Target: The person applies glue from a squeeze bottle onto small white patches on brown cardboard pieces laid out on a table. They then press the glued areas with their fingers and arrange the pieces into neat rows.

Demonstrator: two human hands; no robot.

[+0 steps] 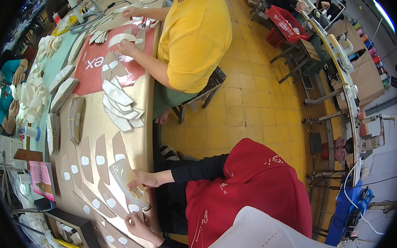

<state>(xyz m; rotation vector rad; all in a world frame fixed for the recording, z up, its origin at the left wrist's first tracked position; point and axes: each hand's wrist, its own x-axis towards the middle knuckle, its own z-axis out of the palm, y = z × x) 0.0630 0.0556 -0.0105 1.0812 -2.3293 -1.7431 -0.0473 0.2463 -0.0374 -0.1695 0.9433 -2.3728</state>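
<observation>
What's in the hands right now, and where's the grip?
Right hand grips a clear squeeze bottle around its middle, nozzle down. Left hand holds nothing.

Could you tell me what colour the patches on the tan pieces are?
White, best seen in the head view: white patches on the tan pieces.

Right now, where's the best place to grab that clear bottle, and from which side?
Probably the wide base end of the bottle, coming from the picture's left. It lies slanted over the brown strips, nozzle toward the lower edge, and a co-worker's hand already wraps its right flank, so only the base and left side are free.
</observation>
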